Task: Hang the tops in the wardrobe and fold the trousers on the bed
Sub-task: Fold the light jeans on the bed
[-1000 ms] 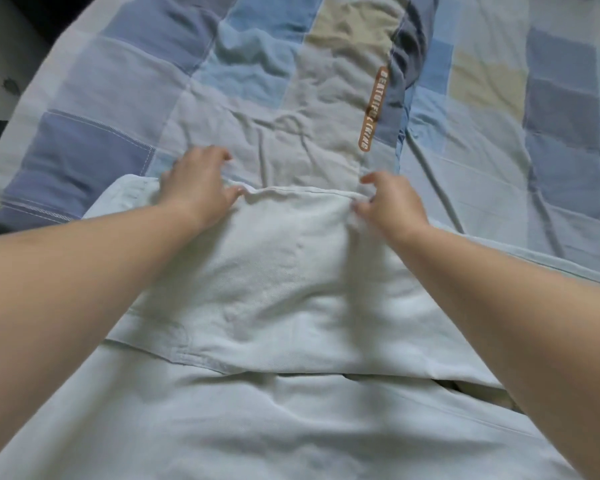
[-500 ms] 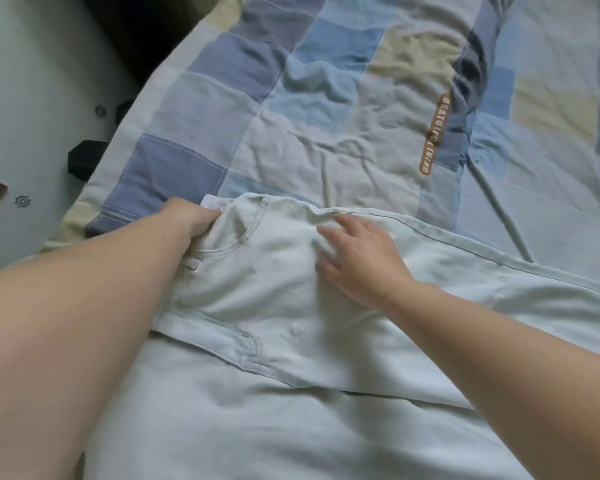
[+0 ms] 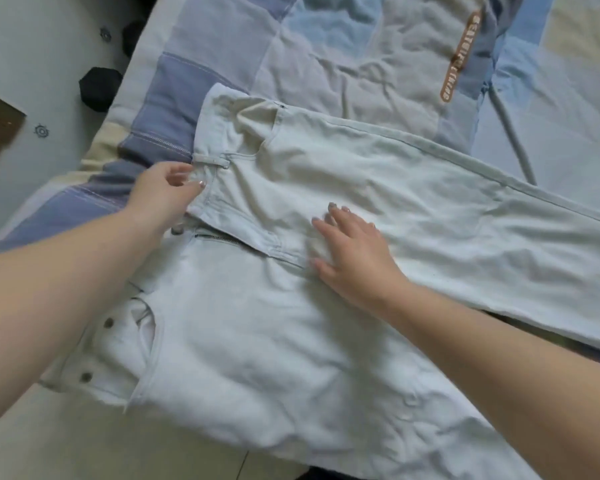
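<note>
Both hands meet the trousers [image 3: 361,174]: left grip [image 3: 167,195] pinches the waistband, right grip [image 3: 354,258] lies flat.

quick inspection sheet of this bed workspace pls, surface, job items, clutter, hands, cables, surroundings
surface: patchwork quilt in blue, grey and beige squares, creased, with an orange text label.
job's things: pale trousers spread out, one half folded over the other; zip and rivets visible. No tops seen.
clutter: nothing seen.
hands: left hand pinches the waistband in its grip; right hand lies flat on the fabric.
cables: nothing seen.
surroundings: pale floor left of the bed, dark objects on it.
</note>
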`<state>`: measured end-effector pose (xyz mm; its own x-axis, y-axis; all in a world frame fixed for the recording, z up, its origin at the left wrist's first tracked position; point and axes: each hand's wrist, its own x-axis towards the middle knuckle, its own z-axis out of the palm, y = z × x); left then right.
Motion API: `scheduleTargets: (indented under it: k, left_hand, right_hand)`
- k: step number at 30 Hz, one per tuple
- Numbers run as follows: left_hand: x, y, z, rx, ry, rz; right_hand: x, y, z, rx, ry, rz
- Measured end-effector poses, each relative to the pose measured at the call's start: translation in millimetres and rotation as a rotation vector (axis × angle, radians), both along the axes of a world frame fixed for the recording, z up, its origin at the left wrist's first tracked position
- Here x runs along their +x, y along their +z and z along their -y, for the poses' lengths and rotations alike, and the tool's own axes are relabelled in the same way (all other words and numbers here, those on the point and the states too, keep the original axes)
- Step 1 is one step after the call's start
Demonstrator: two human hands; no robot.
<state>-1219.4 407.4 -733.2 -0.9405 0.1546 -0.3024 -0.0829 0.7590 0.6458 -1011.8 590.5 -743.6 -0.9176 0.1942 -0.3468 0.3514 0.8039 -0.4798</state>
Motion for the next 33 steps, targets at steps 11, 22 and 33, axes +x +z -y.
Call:
scheduleTargets:
  k: [11,22,33]
  left_hand:
    - [194.0,58.4,99.7,0.448,0.443,0.028]
    - [281.5,35.7,112.9,0.638,0.853,0.633]
    - [258.1,70.8,86.1,0.689,0.956,0.317]
  right_hand:
    - [158.0,39.0,129.8,-1.124,-0.934,0.213]
    - [190.6,21.3,186.8,-1.749,-1.676,0.277]
    - [195.5,72.8,178.6,-1.718,-1.965,-0.161]
